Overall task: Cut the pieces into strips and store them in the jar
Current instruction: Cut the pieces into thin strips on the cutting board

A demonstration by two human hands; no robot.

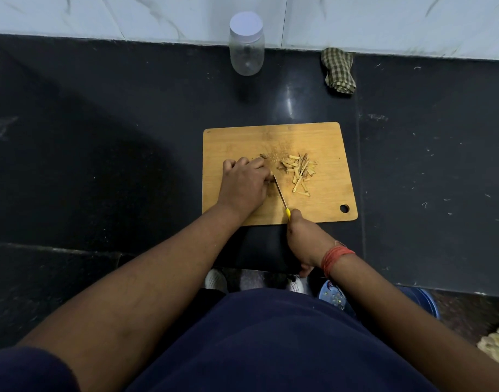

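A wooden cutting board (322, 137) lies on the black counter. A pile of pale cut strips (299, 172) sits at its middle. My left hand (244, 185) rests on the board's left part with fingers curled over a small piece, which is mostly hidden under them. My right hand (305, 241) grips the yellow handle of a thin knife (280, 195) at the board's front edge; the blade tip reaches my left fingertips. A clear jar (246, 52) with a white lid on stands upright at the back by the wall.
A checked green cloth (338, 70) lies bunched at the back right near the wall. Below the counter edge a blue bin (418, 298) and a white shoe (216, 280) show on the floor. Pale stalks (497, 346) lie at the lower right.
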